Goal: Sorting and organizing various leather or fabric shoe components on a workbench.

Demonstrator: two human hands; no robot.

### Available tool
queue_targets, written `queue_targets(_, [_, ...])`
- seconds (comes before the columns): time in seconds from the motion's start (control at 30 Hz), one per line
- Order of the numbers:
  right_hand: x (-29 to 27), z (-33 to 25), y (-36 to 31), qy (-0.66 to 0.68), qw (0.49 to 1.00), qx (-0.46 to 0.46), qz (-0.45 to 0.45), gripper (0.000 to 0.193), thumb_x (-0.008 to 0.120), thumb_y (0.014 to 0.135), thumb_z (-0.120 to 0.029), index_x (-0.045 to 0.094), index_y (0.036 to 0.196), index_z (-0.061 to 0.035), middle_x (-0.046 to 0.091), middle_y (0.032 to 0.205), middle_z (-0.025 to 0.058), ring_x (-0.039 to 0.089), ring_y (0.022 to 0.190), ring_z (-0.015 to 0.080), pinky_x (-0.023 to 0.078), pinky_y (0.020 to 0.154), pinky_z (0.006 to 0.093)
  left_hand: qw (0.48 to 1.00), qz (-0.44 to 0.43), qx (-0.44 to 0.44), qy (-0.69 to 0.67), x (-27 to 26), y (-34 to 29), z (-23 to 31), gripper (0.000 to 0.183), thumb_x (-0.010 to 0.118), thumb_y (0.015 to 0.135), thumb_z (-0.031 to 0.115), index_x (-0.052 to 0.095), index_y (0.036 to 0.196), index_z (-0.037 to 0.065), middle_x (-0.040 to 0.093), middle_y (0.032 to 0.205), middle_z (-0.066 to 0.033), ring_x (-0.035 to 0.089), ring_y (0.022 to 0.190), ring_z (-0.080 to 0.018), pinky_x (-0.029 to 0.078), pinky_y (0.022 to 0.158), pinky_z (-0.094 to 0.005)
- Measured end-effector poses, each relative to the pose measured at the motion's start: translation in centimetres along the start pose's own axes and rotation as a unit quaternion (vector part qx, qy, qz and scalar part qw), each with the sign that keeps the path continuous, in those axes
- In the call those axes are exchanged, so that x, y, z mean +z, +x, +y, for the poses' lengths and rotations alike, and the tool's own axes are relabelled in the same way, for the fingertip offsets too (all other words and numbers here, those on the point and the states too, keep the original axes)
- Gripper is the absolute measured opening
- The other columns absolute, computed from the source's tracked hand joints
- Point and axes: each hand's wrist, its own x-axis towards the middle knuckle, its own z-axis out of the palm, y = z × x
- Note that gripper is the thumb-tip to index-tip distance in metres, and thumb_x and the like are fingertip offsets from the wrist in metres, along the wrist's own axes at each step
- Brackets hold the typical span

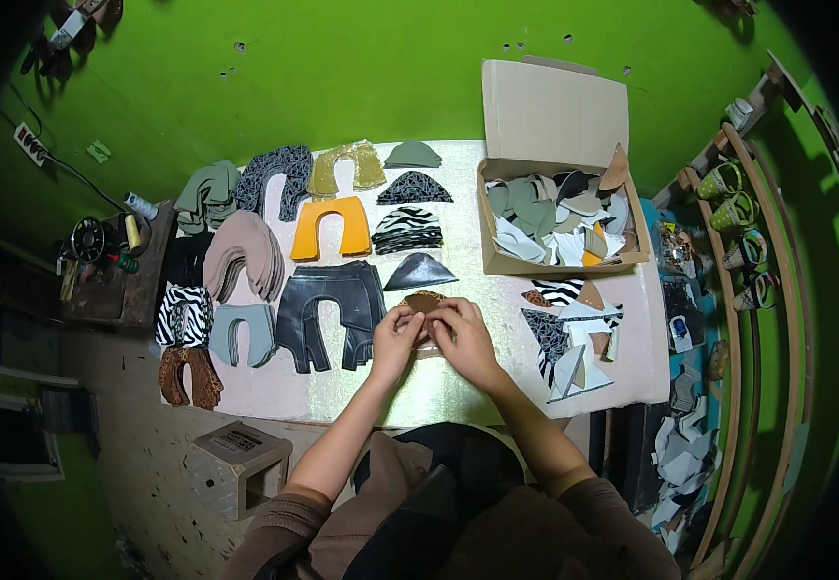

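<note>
Both hands meet at the middle of the table, over a small brown curved material piece [425,302] with a spotted print along its upper edge. My left hand [398,336] pinches its left side, thumb and fingers together. On its right side, my right hand [465,338] does likewise with bent fingers. Part of a tan edge shows below the fingertips; the rest is covered by the hands. Just beyond lies a black half-moon piece [419,272], with zebra-print pieces [407,230], a dark patterned piece [415,188] and a green piece [413,154] farther up the same column.
U-shaped stacks fill the table's left, including black [328,311], orange [331,229] and grey-blue [242,334] ones. An open cardboard box [564,266] of scraps stands back right, loose offcuts [576,333] before it. A wooden stool [236,469] stands lower left; sandals [737,213] hang on the right rack.
</note>
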Motion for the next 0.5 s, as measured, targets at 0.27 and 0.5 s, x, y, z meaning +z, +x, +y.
queue_targets(0.27, [1.5,3.7,1.1,0.371,0.871,0.293,-0.131,0.031,0.051,0.087,-0.001,0.05,0.118,-0.0005,0.06,0.095,0.012,0.058,0.084,0.0139,0.048,0.075,0.0241,1.0,0.001,0.02,-0.012,-1.1,1.0,-0.5,0.026,0.058,0.088,0.011,0.049,0.109,-0.002,0.057,0.099,-0.0084,0.056,0.081,-0.0098,0.047,0.07,-0.0196])
queue_targets(0.5, [1.1,4.8,5.5,0.087,0.972,0.157,-0.15,0.026,0.047,0.086,-0.004,0.059,0.109,-0.0014,0.061,0.104,0.0178,0.059,0.094,0.0275,0.045,0.085,0.0316,0.954,0.017,0.145,0.262,-4.0,2.8,2.6,0.024,0.053,0.086,0.009,0.052,0.108,-0.001,0.056,0.102,-0.0132,0.059,0.086,-0.0186,0.046,0.074,-0.0273])
